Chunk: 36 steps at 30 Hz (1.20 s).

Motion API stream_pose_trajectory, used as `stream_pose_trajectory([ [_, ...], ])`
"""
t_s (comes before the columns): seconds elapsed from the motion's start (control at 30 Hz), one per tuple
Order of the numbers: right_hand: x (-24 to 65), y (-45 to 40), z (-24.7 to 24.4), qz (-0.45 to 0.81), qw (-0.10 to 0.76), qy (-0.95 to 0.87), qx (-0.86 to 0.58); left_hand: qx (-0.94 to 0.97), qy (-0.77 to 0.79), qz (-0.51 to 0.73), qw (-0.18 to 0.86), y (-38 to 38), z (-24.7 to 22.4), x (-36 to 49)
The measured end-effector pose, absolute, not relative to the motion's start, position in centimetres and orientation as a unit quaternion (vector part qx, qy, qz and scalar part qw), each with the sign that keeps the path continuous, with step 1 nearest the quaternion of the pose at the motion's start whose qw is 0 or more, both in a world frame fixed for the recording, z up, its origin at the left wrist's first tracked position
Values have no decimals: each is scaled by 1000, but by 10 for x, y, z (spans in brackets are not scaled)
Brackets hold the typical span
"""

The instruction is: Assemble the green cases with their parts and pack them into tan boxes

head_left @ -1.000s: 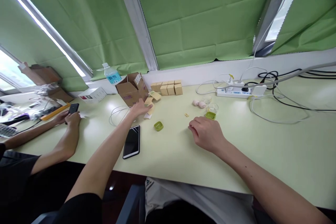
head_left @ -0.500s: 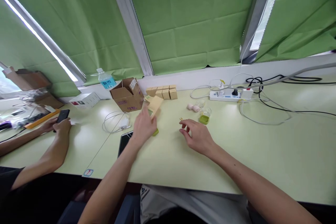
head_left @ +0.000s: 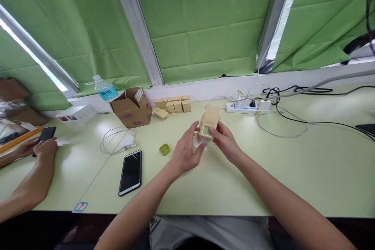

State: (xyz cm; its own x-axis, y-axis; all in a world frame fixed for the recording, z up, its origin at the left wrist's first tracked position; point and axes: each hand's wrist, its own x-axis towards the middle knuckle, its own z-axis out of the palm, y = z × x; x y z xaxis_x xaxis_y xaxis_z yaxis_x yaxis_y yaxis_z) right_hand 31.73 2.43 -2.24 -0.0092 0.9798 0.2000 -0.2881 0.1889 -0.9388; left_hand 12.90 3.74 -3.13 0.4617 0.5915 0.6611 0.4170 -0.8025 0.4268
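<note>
A small kraft cardboard box (head_left: 211, 118) with a green patch is between my two hands above the table. My right hand (head_left: 230, 143) grips its right side, the thumb lying on the front face near the green patch. My left hand (head_left: 186, 150) is curled at the box's left edge, fingertips on a flap and thumb below. Something whitish and blurred shows under the box. A small green square cup (head_left: 164, 149) rests on the table left of my left hand. The pink pieces and clear containers are mostly hidden behind my right hand and the box.
Several small kraft boxes (head_left: 175, 104) line the wall, with a flat kraft piece (head_left: 160, 113) before them. An open brown carton (head_left: 133, 109), a phone (head_left: 131, 172), a charger (head_left: 128, 140) and a power strip (head_left: 241, 108) surround the work area. At left, another person's hands (head_left: 43, 146) hold a phone.
My left hand has brought the kraft box rightward from near the carton to my right hand, which now grips it. The green cup and phone are uncovered. The view has shifted slightly right.
</note>
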Motion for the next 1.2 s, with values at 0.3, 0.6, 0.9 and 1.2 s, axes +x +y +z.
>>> stream_pose_trajectory([
  [0.3,320,21,-21,458,595,-556,-356,844,231,455,166,55,-45,123],
  [0.6,327,13,-9,464,526,-649,-294,773,253,552,181,49,-39,128],
  [0.9,328,16,-11,443,548,-648,-288,770,237,574,145,50,-44,129],
  [1.2,326,20,-13,468,576,-603,-294,808,184,548,113,56,-44,119],
])
